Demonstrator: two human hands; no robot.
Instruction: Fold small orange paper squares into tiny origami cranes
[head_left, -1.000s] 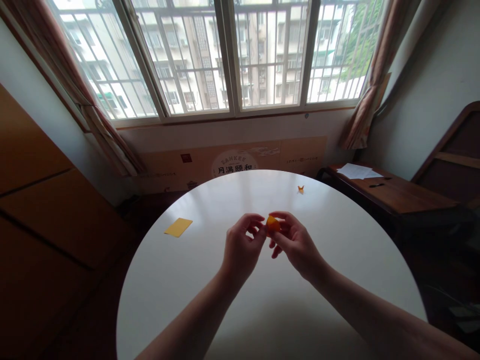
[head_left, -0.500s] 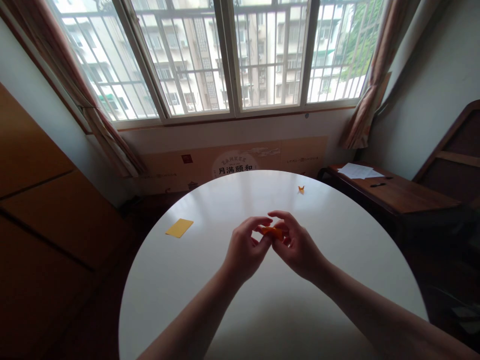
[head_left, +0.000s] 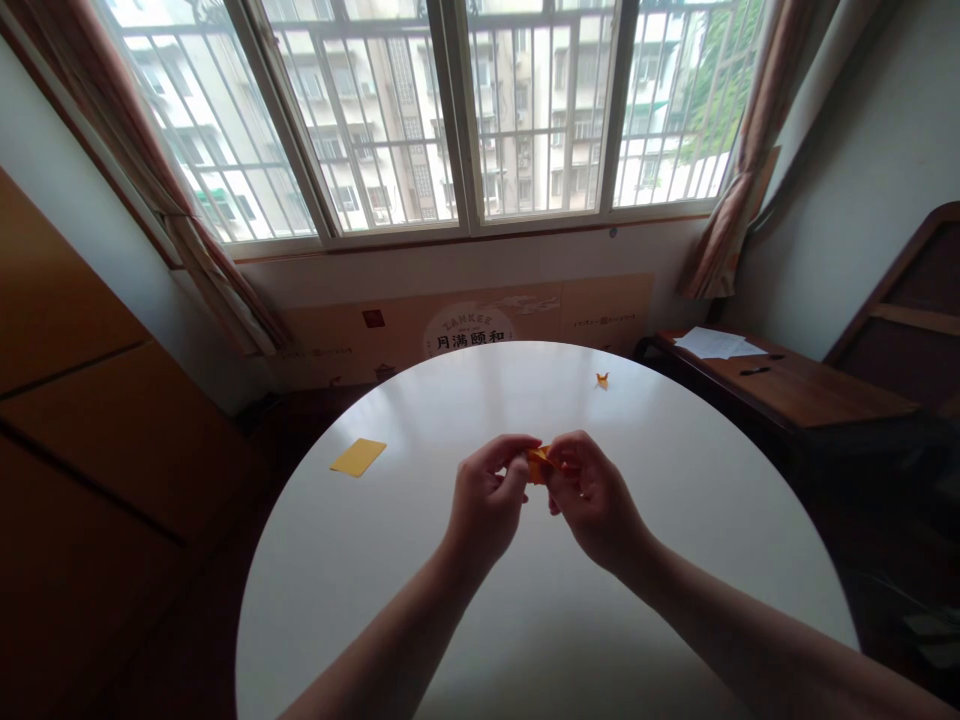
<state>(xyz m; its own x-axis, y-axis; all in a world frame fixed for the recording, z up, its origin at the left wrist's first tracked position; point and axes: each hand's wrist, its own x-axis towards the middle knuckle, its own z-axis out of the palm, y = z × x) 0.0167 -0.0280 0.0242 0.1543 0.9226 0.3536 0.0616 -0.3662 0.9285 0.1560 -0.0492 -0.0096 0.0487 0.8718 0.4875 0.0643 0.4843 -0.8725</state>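
Note:
A small folded piece of orange paper [head_left: 539,466] is held above the round white table, between both hands. My left hand [head_left: 491,490] pinches its left side with thumb and fingers. On the other side, my right hand [head_left: 592,495] grips the paper between thumb and bent fingers. Parts of the folds are hidden behind the fingertips. Farther back on the right stands a small orange folded paper figure [head_left: 602,380] with two raised points, like a paper crane. A flat yellow sheet of paper [head_left: 359,457] lies at the left of the table.
The round white table [head_left: 375,590] fills the middle, its curved edge all round. At the right is a wooden bench [head_left: 832,385] bearing white papers [head_left: 720,343] and a small dark object. A brown cabinet [head_left: 67,450] is on the left, with a printed cardboard panel [head_left: 322,330] below the window.
Fingers of both hands have come down onto the orange paper, the right index finger from a raised position. More of the paper shows between the hands now. The figure and yellow sheet stay put.

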